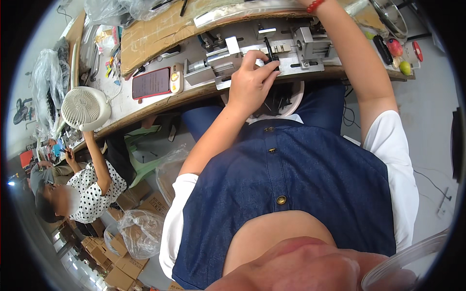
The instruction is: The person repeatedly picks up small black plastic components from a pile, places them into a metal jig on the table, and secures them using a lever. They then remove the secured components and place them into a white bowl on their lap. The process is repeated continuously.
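A metal jig [252, 56] of grey blocks and rails lies along the wooden bench [160, 102]. My left hand [250, 82] rests at its front edge, thumb and fingers pinched on a small black part [268, 48] that stands on the jig's middle. My right forearm [354, 63] reaches up over the right end of the jig. A red bead bracelet [314, 6] sits on that wrist at the top edge, and the right hand itself is cut off above the picture. A white round dish [297, 99] shows just under the bench edge, below my left hand.
A phone in a red case [151, 82] and a small pale gadget [176, 77] lie left of the jig. A cardboard sheet [150, 34] lies behind them, and a white fan [85, 107] stands further left. A co-worker in a dotted top [94, 186] sits at lower left by boxes [128, 266] and plastic bags [141, 233].
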The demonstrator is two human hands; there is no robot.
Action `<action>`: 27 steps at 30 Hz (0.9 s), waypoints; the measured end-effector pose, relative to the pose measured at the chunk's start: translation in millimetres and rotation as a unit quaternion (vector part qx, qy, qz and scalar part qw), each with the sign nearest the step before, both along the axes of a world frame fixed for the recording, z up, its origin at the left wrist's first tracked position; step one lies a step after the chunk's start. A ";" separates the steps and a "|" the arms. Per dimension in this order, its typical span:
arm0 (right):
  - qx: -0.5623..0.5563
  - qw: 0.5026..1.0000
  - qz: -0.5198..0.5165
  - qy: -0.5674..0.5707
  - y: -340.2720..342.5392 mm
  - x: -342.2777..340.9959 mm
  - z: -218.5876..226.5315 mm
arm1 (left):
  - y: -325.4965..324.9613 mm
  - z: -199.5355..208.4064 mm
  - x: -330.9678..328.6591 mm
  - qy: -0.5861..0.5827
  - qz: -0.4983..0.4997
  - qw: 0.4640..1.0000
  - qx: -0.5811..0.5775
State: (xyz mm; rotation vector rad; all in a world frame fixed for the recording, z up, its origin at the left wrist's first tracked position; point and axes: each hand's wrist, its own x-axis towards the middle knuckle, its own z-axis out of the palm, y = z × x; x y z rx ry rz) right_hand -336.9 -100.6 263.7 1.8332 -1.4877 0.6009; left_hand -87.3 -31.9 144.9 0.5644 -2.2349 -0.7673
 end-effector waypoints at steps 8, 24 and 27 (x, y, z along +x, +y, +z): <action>0.056 0.898 0.106 -0.424 55.0 19.6 29.8 | 1.8 -4.3 -6.1 0.007 0.010 1.000 -0.028; 0.170 0.931 0.104 -0.305 188.3 81.5 -61.0 | -41.5 78.5 -41.3 0.134 0.024 0.987 -0.089; 0.192 0.948 0.083 -0.241 180.9 92.6 -82.0 | -86.1 78.3 -85.0 -0.088 0.089 0.975 -0.184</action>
